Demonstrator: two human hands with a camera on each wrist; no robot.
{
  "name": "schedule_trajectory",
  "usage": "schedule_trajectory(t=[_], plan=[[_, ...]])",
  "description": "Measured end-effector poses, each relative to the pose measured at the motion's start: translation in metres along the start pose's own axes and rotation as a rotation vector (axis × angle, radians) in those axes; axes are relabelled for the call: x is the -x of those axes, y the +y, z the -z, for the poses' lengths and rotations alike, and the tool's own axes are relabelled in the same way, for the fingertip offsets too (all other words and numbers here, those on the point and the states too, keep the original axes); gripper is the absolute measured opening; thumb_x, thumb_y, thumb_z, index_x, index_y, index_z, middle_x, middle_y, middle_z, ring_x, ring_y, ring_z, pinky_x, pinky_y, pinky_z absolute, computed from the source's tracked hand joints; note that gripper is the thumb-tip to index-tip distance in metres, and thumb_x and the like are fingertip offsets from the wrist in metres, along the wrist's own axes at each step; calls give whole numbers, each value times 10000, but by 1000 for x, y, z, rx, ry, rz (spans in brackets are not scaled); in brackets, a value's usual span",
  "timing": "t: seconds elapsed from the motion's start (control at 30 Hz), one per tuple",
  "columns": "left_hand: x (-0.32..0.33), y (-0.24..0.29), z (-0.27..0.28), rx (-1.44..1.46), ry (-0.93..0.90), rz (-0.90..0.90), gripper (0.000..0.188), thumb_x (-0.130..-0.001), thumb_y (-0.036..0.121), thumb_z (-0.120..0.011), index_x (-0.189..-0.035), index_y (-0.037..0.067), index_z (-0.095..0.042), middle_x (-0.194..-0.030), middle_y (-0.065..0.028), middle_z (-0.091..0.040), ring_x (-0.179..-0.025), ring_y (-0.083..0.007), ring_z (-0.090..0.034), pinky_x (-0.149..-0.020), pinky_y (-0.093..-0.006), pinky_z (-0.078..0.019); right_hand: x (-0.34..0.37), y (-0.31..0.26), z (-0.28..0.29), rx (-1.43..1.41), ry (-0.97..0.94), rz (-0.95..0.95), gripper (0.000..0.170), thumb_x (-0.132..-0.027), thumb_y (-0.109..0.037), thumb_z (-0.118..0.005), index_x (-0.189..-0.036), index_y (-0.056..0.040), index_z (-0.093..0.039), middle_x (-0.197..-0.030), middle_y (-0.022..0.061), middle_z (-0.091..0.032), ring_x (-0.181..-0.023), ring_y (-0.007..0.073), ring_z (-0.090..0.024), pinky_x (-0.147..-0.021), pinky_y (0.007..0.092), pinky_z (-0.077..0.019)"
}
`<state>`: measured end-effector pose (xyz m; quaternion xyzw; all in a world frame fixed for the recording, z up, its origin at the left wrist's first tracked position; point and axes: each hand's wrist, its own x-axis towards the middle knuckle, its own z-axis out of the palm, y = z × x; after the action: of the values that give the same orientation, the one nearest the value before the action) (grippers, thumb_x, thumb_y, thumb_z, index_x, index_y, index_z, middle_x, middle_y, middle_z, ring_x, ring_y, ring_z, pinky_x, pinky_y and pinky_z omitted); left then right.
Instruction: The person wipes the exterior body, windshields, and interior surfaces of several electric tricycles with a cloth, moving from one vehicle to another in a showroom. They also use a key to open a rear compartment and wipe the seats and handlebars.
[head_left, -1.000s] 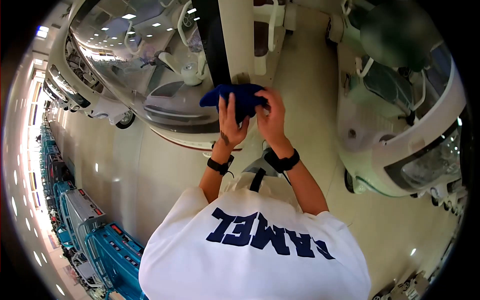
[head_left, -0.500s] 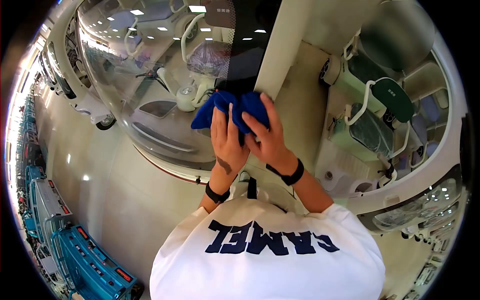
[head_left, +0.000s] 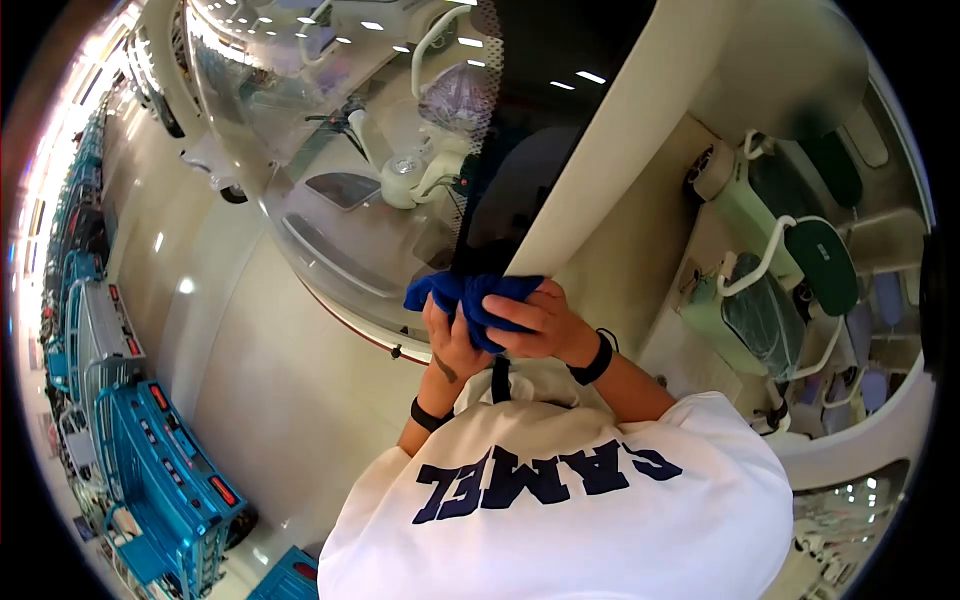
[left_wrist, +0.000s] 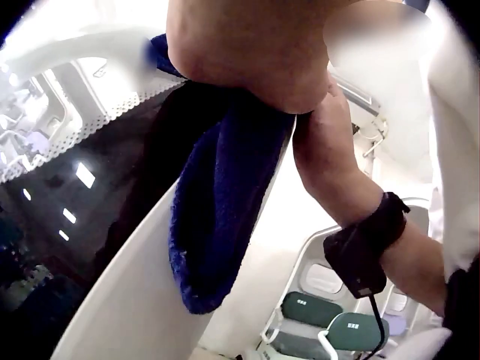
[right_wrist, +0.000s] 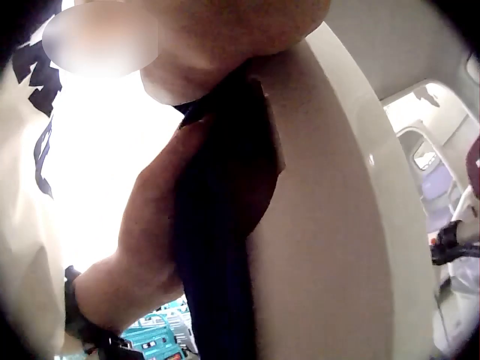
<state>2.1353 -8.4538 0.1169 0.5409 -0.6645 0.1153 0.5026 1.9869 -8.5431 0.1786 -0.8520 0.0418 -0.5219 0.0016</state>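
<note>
A crumpled blue cloth [head_left: 465,300] is bunched between both hands, at the lower end of the vehicle's dark windshield edge [head_left: 510,215] and white pillar [head_left: 600,170]. My left hand [head_left: 455,335] grips its left part from below, fingers bent into the folds. With fingers curled over its right part, my right hand [head_left: 545,325] holds the cloth close by the pillar. In the left wrist view a flap of the cloth [left_wrist: 214,217] hangs over the pillar. The right wrist view shows the dark cloth [right_wrist: 214,247] against the pale panel [right_wrist: 322,195].
Behind the clear windshield [head_left: 300,150] are a handlebar and a plastic-wrapped part. An open vehicle with green seats [head_left: 820,260] stands to the right. Several teal cargo vehicles [head_left: 170,460] line the left, across the shiny floor [head_left: 240,340].
Both hands and the cloth have come lower and closer to the body. The right fingers, spread over the cloth half a second ago, are now curled around it. The head view has shifted.
</note>
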Motion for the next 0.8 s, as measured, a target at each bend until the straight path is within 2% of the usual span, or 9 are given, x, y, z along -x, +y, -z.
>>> schedule_trajectory(t=[0.13, 0.27, 0.4, 0.53, 0.63, 0.67, 0.7, 0.77, 0.8], plan=[[17, 9, -14, -76, 90, 33, 752, -821, 326, -693, -1426, 19, -369, -1415, -304, -385, -1227, -505, -439, -1006, -598, -356, -3, 7, 7, -125, 1, 50, 100, -779, -147, -645, -846, -186, -583, -1319, -8, -611, -900, 115, -598, -864, 269, -438], [19, 28, -30, -19, 224, 79, 752, -885, 349, -607, -1458, -34, -304, -1462, -299, -329, -1304, -501, -370, -1067, -599, -298, -14, 15, 26, -267, -40, 39, 169, -809, -153, -669, -911, -167, -534, -1339, 14, -600, -935, 132, -613, -917, 292, -451], [13, 44, -37, -236, 138, 290, 843, -899, 381, -560, -1507, -64, -182, -1518, -292, -264, -1422, -493, -195, -1144, -597, -138, -25, 34, 33, -234, 94, 48, 155, -802, -158, -667, -911, -188, -561, -1406, 24, -544, -872, 130, -599, -1017, 339, -387], [-41, 65, -52, -250, 188, 283, 823, -941, 387, -541, -1510, -57, -145, -1538, -279, -226, -1433, -440, -213, -1161, -554, -155, -40, 49, 40, -288, 141, 33, 153, -833, -180, -671, -920, -201, -546, -1442, 23, -514, -816, 113, -589, -1094, 395, -304], [-75, 63, -80, -390, 311, 756, 803, -940, 347, -569, -1502, -54, -159, -1499, -248, -285, -1384, -393, -308, -1129, -518, -237, -52, 72, 54, -317, 189, 50, 134, -836, -198, -669, -901, -195, -553, -1425, 58, -529, -834, 135, -607, -1129, 425, -273], [-95, 91, -64, -155, 330, 310, 765, -936, 321, -578, -1492, -61, -218, -1475, -270, -307, -1345, -442, -334, -1094, -552, -267, -59, 81, 60, -317, 209, 48, 131, -835, -199, -668, -897, -188, -554, -1419, 73, -535, -868, 142, -623, -1133, 440, -273], [-121, 107, -62, -377, 316, 203, 732, -932, 302, -582, -1478, -66, -262, -1472, -287, -306, -1330, -472, -334, -1078, -573, -273, -67, 92, 69, -346, 237, 64, 157, -816, -214, -652, -869, -137, -525, -1433, 119, -506, -1014, 223, -625, -1056, 484, -371], [-153, 117, -68, -713, 303, 50, 662, -919, 282, -588, -1435, -72, -376, -1442, -324, -328, -1287, -546, -340, -1044, -622, -278, -82, 116, 88, -410, 274, 48, 164, -793, -153, -659, -875, -124, -520, -1436, 143, -498, -1039, 251, -617, -1029, 479, -398], [-168, 125, -73, -752, 308, 16, 589, -906, 243, -570, -1408, -40, -452, -1420, -324, -348, -1279, -526, -357, -1048, -598, -287, -86, 122, 92, -449, 301, 10, 189, -769, -92, -665, -882, -111, -515, -1440, 167, -489, -1065, 279, -609, -1002, 473, -425]])
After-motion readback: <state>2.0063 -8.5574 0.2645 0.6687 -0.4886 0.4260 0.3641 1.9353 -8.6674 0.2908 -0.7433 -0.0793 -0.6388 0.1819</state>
